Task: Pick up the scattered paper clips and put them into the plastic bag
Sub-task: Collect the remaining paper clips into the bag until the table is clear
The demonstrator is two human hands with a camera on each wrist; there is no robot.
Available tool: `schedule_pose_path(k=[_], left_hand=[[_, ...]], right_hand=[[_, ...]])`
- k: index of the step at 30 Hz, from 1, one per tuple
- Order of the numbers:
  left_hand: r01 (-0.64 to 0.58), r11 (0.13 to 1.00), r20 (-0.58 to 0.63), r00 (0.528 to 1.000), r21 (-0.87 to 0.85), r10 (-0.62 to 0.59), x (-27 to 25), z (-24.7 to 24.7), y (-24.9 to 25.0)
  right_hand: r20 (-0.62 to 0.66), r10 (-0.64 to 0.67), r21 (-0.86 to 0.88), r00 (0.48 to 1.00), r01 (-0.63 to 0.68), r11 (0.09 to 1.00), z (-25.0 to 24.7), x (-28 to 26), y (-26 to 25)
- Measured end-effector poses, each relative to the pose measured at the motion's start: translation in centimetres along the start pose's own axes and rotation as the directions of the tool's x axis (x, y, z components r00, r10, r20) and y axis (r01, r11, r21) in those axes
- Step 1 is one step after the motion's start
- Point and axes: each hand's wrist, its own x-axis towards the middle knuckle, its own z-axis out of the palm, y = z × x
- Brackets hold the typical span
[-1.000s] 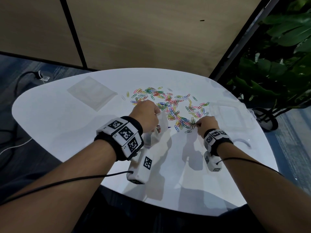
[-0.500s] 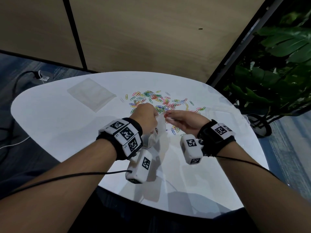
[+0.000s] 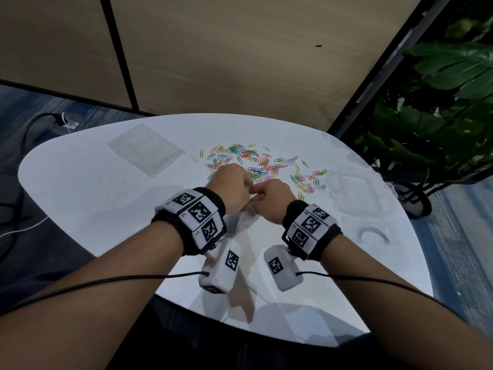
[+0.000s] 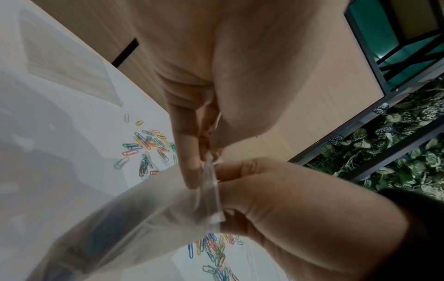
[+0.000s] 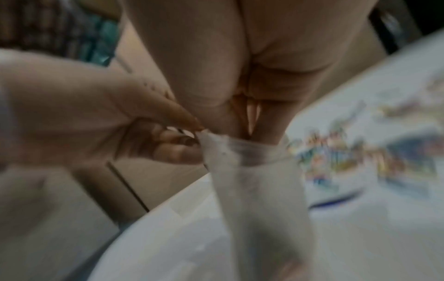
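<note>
Right hand [image 3: 269, 198] has come in from the clip pile, where it was picking a second ago, and now meets the left hand [image 3: 232, 190] at the mouth of the plastic bag [image 3: 244, 218].

Left hand: thumb and fingers pinch the bag's rim, and the bag hangs below it above the table [image 3: 93, 198].

Right hand: fingers bunched, their tips down in the bag's opening. Right wrist view is blurred; I cannot tell if it has paper clips in them or has let them go.

I read this as a drop-off: one pinch of clips going in.

Most paper clips [image 3: 256, 161] lie scattered just beyond both hands, some off to the right hand's side. A few coloured ones show dimly inside the bag. Plenty of trips left, I judge.
</note>
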Motion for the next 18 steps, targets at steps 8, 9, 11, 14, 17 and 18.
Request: schedule_pose_path(k=[8,9,11,14,17,18], left_hand=[[0.039,0.998,-0.06,0.998,0.059,-0.035,0.4,-0.8,-0.7],[0.044,0.997,-0.061,0.997,0.066,-0.04,0.3,-1.0,-0.8],[0.046,0.996,-0.061,0.997,0.073,-0.042,0.3,-1.3,-0.9],[0.04,0.995,-0.054,0.998,0.089,-0.035,0.4,-1.6,-1.4],[0.043,0.995,-0.057,0.998,0.084,-0.039,0.4,-1.7,-1.7],[0.045,0.996,-0.058,0.998,0.08,-0.04,0.4,-1.7,-1.8]], right_hand=[[-0.001,0.082,0.407,0.997,-0.074,0.91,-5.7,1.3,4.0],[-0.05,0.176,0.296,0.983,-0.154,0.943,-6.2,2.0,6.2],[-0.062,0.396,-0.054,0.916,-0.399,0.915,-6.2,3.0,11.2],[-0.029,0.53,-0.305,0.847,-0.513,0.803,-4.6,3.4,16.3],[-0.134,0.414,-0.31,0.9,-0.435,0.845,-3.0,3.9,16.5],[-0.155,0.371,-0.295,0.916,-0.401,0.867,-2.5,4.3,15.9]])
